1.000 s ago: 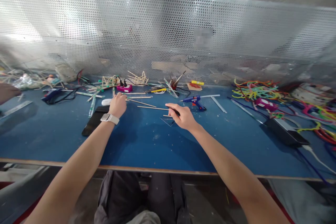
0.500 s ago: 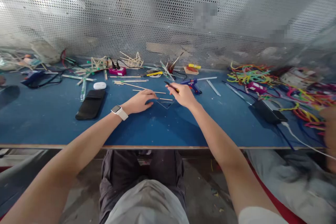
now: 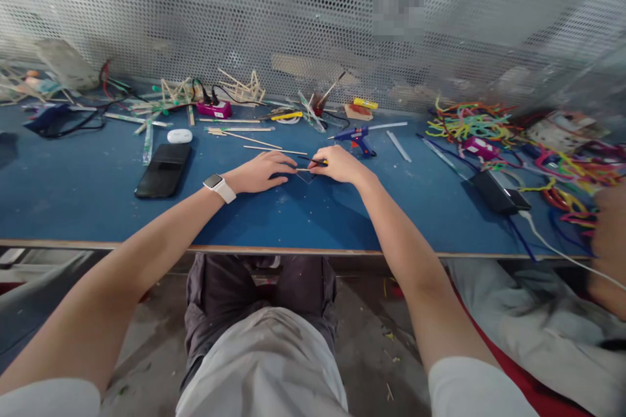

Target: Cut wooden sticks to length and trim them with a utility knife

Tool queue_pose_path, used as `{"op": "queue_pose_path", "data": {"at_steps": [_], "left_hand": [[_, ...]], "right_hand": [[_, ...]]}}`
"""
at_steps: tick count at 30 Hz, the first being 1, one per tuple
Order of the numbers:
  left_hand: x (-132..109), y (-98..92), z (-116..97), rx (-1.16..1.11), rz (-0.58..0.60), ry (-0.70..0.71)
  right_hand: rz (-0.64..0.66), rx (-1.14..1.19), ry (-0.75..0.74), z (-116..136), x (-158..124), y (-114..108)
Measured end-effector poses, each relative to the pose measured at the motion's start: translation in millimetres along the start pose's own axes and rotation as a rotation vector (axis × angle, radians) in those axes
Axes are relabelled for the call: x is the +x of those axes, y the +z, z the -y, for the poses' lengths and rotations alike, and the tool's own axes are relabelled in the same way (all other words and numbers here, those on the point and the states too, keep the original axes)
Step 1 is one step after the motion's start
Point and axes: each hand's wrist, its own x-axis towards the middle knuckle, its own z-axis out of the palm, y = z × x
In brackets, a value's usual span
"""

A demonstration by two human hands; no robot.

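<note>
Front-left of the blue glue gun (image 3: pixel 357 137), a short stick (image 3: pixel 302 170) lies seemingly unjoined between left hand (image 3: pixel 261 173), fingers apart, and right hand (image 3: pixel 338 164), clamped on a dark tool (image 3: pixel 317 160), longer sticks (image 3: pixel 275 150) loose beyond.

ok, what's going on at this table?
A person works bare-handed at a blue table. The right hand holds a thin dark tool over a short wooden stick; the left hand is by the stick's other end, contact unclear. A blue glue gun lies beyond the right hand, a phone left of the left.
</note>
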Motion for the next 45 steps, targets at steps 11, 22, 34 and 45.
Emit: {"op": "queue_pose_path", "data": {"at_steps": [11,22,34,45], "left_hand": [[-0.1,-1.8,-6.9,-0.048,-0.021,0.038],[4.6,12.7,-16.6,-0.015,-0.023,-0.035],[5.2,31.9,-42.8,-0.039,-0.032,-0.071],[-3.3,14.4,-36.2,-0.166,-0.029,0.015]], "right_hand": [[0.142,0.107,-0.072,11.2,-2.6,-4.6],[0.255,0.125,-0.213,33.4,-11.5,-0.1],[0.157,0.004,-0.251,30.4,-29.7,18.4],[0.105,0.013,-0.37,26.3,-32.7,33.6]]}}
